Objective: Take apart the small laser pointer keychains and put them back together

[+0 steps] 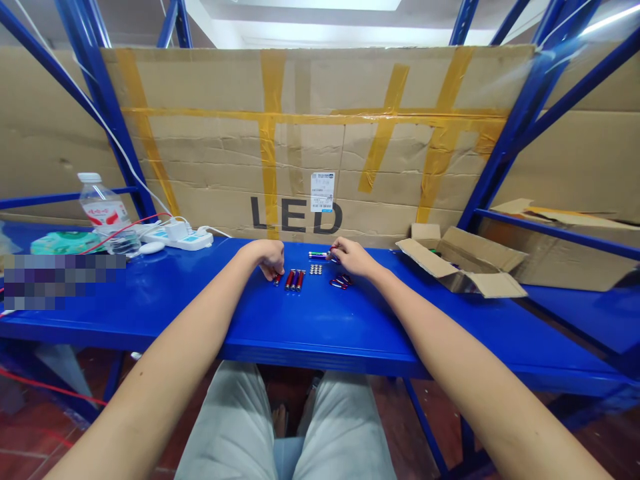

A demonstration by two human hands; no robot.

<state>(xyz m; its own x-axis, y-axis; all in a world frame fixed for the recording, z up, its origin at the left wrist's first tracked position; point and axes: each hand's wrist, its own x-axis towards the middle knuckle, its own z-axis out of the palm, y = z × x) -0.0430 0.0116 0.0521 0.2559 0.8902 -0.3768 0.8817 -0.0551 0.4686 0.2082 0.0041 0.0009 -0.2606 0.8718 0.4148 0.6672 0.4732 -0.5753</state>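
Note:
My left hand [271, 259] is closed with its fingertips on a small red metal tube [277, 280] at the table surface. Right beside it lie several shiny red and purple tubes [295, 280] in an upright row. My right hand [350, 255] is pinched at the right end of a shiny green-and-purple tube [317, 255] lying crosswise; what sits between its fingertips is mostly hidden. Small silver button cells [316, 269] are set out in a grid between the hands. Below my right hand rest several dark red carabiner clips [341, 282].
The blue table [320, 327] backs onto a large taped cardboard panel [210, 153]. An open cardboard box [465, 260] stands at the right. To the left are a plastic bottle [105, 213], a white power strip [185, 237] with cables, and a green packet [65, 243].

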